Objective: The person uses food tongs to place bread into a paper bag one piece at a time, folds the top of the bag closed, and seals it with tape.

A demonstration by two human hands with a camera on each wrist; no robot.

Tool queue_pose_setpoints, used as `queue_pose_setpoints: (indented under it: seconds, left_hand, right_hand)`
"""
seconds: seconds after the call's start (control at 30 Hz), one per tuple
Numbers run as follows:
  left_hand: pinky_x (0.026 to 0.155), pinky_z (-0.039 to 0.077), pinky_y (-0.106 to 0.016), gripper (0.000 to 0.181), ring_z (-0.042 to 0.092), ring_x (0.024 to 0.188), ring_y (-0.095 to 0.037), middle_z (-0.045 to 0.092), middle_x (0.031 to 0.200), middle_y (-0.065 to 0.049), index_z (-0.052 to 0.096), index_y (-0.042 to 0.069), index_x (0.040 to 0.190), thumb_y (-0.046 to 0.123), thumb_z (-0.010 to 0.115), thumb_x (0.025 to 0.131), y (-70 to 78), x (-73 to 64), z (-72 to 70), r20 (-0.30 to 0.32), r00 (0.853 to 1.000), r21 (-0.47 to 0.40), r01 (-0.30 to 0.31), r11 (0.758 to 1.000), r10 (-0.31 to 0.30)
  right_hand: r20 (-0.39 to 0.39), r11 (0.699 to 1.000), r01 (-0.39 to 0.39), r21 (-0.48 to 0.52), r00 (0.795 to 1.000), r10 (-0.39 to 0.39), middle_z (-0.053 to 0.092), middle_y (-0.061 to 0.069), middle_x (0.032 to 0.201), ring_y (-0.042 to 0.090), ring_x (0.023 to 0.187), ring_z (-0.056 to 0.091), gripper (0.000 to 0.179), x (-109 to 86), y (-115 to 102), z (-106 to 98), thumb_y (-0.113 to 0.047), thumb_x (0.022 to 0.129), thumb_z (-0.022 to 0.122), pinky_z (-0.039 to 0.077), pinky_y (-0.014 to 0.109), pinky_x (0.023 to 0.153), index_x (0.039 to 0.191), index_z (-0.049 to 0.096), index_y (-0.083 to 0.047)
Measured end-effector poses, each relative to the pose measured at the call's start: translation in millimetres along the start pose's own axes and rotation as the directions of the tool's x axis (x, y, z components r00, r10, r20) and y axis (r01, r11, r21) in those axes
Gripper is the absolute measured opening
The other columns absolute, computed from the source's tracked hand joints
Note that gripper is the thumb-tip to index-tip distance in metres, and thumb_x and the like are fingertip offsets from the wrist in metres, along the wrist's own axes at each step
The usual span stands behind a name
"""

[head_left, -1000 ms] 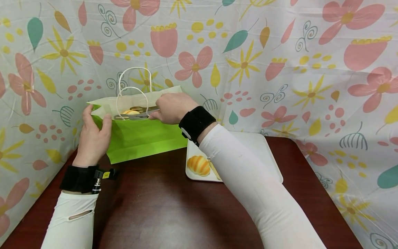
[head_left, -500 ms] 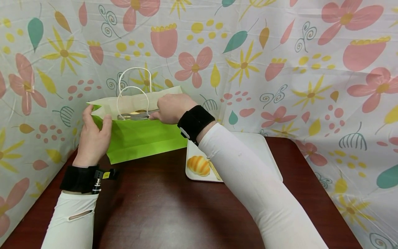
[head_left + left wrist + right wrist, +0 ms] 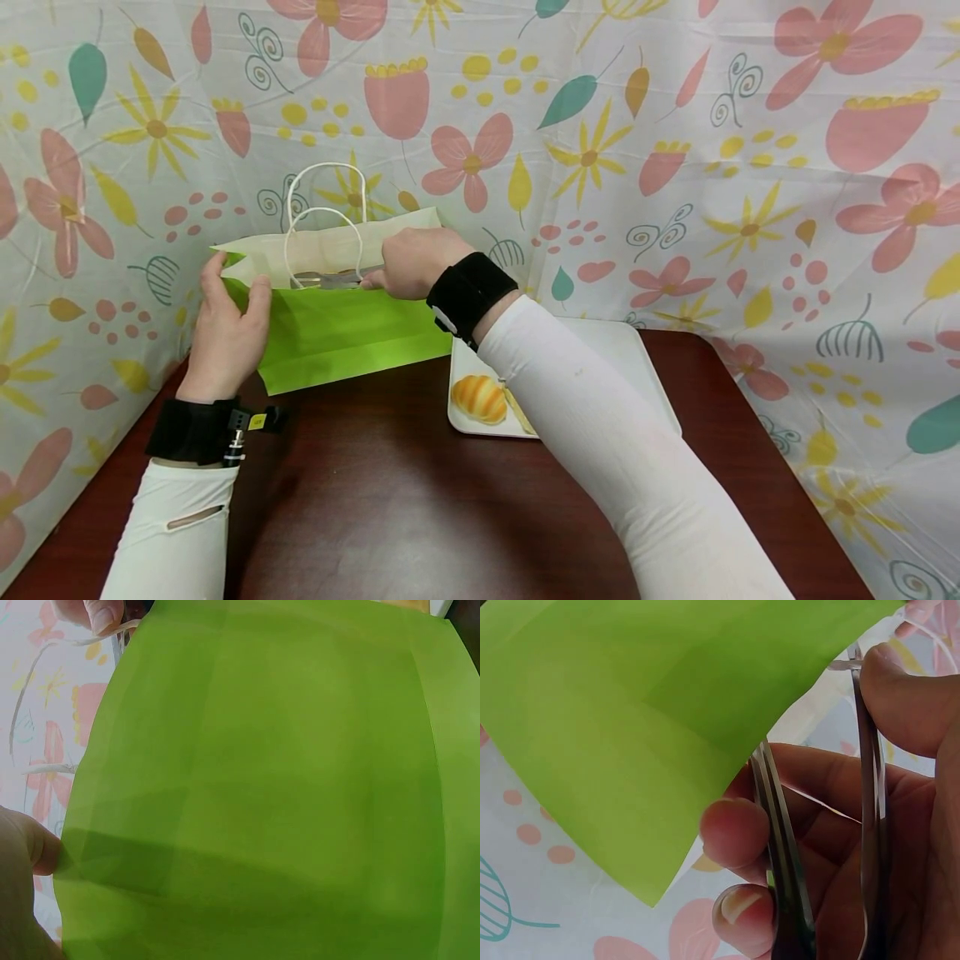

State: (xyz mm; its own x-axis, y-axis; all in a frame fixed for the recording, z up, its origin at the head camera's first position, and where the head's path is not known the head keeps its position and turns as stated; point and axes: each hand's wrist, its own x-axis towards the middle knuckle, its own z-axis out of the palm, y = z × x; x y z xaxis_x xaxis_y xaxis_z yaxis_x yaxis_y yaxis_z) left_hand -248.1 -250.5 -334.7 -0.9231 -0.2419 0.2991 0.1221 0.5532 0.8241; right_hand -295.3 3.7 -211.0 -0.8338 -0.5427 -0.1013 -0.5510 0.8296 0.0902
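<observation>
A bright green paper bag [image 3: 352,337] with white twisted handles stands upright at the left back of the table. My left hand [image 3: 225,333] grips its left side at the opening, thumb on the front rim. In my right hand [image 3: 423,262] are metal tongs [image 3: 784,847], thumb on one arm and fingers curled round the other. The tongs reach leftward into the bag's mouth under the front handle. Only a small yellowish bit shows beside the tongs' arms; the tips and the rest are hidden behind the front rim.
To the right of the bag lies a white tray [image 3: 600,350], partly under my right forearm. A striped bread roll [image 3: 478,398] rests at its front left corner, with another pale yellow piece [image 3: 519,410] beside it. A flowered cloth [image 3: 480,108] hangs close behind the table [image 3: 390,508].
The tongs have sunk lower and shifted slightly right in the bag's mouth. The striped yellow bread at them has dropped mostly behind the rim. My left hand holds still.
</observation>
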Motion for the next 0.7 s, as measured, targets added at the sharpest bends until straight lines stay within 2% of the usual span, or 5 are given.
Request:
queue_pose_setpoints:
  seconds: [0.33, 0.7]
  left_hand:
    - [0.109, 0.026, -0.066, 0.076, 0.036, 0.134, -0.052, 0.024, 0.161, -0.034, -0.002, 0.022, 0.164, 0.055, 0.035, 0.106, 0.7, -0.9, -1.4, 0.010, 1.000, 0.000, -0.003, 1.000, 0.002]
    - [0.107, 0.027, -0.065, 0.073, 0.039, 0.130, -0.052, 0.028, 0.157, -0.038, 0.000, 0.020, 0.164, 0.049, 0.035, 0.107, 0.5, -1.0, -0.5, -0.002, 1.000, 0.005, -0.016, 1.000, 0.016]
  right_hand:
    - [-0.004, 1.000, 0.016, -0.011, 1.000, -0.016, 0.051, -0.003, 0.072, 0.016, 0.079, 0.062, 0.054, -0.6, 1.0, 1.1, -0.061, 0.105, 0.045, 0.051, 0.038, 0.078, 0.075, 0.059, -0.018]
    - [-0.048, 1.000, 0.029, 0.008, 0.998, -0.028, 0.051, -0.002, 0.073, 0.017, 0.077, 0.062, 0.054, -2.5, 6.3, 3.7, -0.060, 0.105, 0.046, 0.051, 0.039, 0.078, 0.074, 0.057, -0.018]
